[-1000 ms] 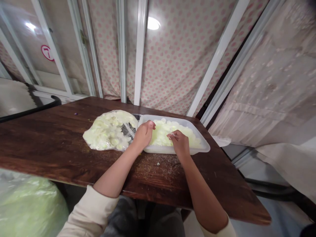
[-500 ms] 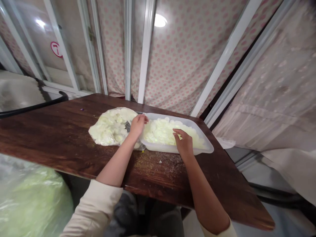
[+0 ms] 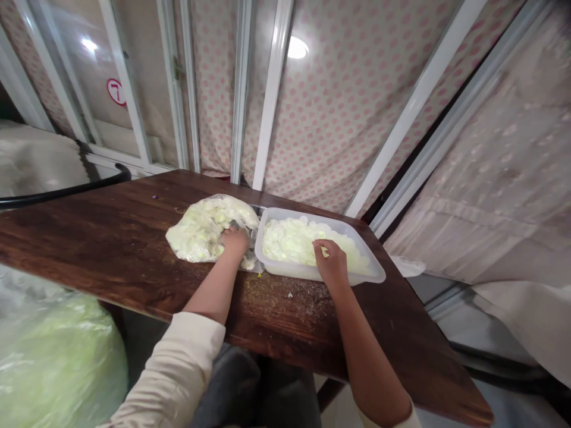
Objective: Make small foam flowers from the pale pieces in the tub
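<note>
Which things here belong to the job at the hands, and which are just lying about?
In the job: left hand on the plastic bag; right hand at the pale chopped pieces in the plastic tray.

Lying about: green-tinted plastic sack; polka-dot curtain.

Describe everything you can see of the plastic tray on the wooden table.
The translucent plastic tray is rectangular and shallow, with rounded corners and a raised rim. It lies flat on the dark wooden table, its left end right beside a clear plastic bag. It is heaped with pale yellow-white food pieces, and the right hand reaches over its front wall into them.
</note>
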`<state>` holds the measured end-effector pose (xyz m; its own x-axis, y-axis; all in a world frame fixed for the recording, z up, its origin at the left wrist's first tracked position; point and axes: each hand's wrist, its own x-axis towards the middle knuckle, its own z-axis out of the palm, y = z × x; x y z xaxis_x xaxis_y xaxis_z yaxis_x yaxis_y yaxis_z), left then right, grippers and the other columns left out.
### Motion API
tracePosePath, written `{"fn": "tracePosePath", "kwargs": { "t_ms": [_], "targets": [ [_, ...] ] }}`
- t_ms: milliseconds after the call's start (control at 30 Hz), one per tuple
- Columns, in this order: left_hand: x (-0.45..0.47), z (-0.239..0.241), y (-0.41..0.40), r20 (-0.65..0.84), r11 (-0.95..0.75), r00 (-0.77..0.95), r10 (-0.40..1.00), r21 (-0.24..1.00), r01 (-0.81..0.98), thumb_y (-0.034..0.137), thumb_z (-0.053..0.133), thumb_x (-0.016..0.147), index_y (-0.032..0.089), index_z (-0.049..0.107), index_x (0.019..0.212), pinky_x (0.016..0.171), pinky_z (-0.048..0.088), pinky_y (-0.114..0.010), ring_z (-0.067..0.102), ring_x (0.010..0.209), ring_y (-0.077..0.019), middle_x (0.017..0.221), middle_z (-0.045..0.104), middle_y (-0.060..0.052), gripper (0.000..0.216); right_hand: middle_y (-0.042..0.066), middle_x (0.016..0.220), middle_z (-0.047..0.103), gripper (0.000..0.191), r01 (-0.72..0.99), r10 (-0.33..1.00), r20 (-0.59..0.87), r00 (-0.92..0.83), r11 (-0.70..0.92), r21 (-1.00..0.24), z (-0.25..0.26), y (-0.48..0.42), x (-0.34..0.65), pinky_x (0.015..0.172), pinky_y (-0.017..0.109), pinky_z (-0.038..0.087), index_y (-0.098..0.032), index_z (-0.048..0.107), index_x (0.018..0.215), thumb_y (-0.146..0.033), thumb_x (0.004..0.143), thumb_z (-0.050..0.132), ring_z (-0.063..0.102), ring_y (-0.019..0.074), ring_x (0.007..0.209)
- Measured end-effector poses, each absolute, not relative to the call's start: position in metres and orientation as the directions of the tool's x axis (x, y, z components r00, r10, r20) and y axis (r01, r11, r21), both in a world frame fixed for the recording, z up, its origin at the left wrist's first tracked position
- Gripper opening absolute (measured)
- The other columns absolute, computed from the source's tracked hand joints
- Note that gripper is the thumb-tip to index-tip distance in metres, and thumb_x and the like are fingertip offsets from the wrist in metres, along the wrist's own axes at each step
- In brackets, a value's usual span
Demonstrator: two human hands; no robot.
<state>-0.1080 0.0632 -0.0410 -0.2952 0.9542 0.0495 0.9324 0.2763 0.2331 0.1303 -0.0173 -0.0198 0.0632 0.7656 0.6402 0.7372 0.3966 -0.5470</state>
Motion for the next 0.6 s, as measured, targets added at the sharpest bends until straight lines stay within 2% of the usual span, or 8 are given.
{"fn": "tracePosePath", "kwargs": {
  "t_ms": [167,300,367,467,600],
  "targets": [
    [-0.103,-0.034,0.064,-0.04,0.282,-0.28,0.959,0.209,0.936,0.018,0.047,0.075,0.009,0.06,0.109,0.083,0.041,-0.044,0.048,0.111,-0.0354,0.119,0.052,-0.024,0.038,0.008,0.086,0.064,0.025,0.754,0.78,0.624,0.046,0.382,-0.534,-0.018,-0.019,0.13,0.073,0.036,0.046,-0.016,0.062,0.079,-0.032,0.08,0.043,0.058,0.0209,0.082],
    [-0.102,-0.032,0.059,-0.042,0.253,-0.25,0.967,0.224,0.941,0.02,0.048,0.075,0.011,0.059,0.111,0.084,0.04,-0.046,0.045,0.112,-0.0377,0.124,0.048,-0.024,0.039,0.007,0.083,0.063,0.025,0.771,0.793,0.608,0.032,0.368,-0.52,-0.018,-0.019,0.13,0.072,0.035,0.046,-0.017,0.061,0.077,-0.033,0.081,0.042,0.057,0.0208,0.08],
    [-0.102,-0.031,0.056,-0.027,0.238,-0.239,0.971,0.243,0.94,0.019,0.049,0.075,0.01,0.059,0.111,0.084,0.04,-0.046,0.046,0.112,-0.0379,0.123,0.048,-0.025,0.038,0.007,0.083,0.063,0.026,0.78,0.797,0.604,0.025,0.362,-0.511,-0.018,-0.019,0.13,0.071,0.035,0.046,-0.017,0.061,0.077,-0.033,0.081,0.041,0.057,0.0209,0.079],
    [-0.104,-0.027,0.052,0.017,0.191,-0.205,0.979,0.296,0.936,0.012,0.047,0.073,0.007,0.056,0.11,0.081,0.043,-0.041,0.053,0.104,-0.0341,0.111,0.056,-0.025,0.038,0.007,0.083,0.063,0.025,0.785,0.798,0.602,0.018,0.362,-0.503,-0.019,-0.019,0.129,0.071,0.034,0.046,-0.017,0.061,0.077,-0.033,0.081,0.041,0.057,0.0207,0.08],
    [-0.117,-0.016,0.049,0.164,0.11,-0.185,0.969,0.383,0.917,0.006,0.044,0.071,0.007,0.049,0.11,0.077,0.045,-0.035,0.059,0.094,-0.028,0.099,0.061,-0.02,0.04,0.007,0.082,0.063,0.024,0.788,0.794,0.608,0.014,0.366,-0.495,-0.019,-0.019,0.13,0.07,0.034,0.046,-0.018,0.061,0.076,-0.031,0.08,0.041,0.057,0.0205,0.079]
  ]
}}
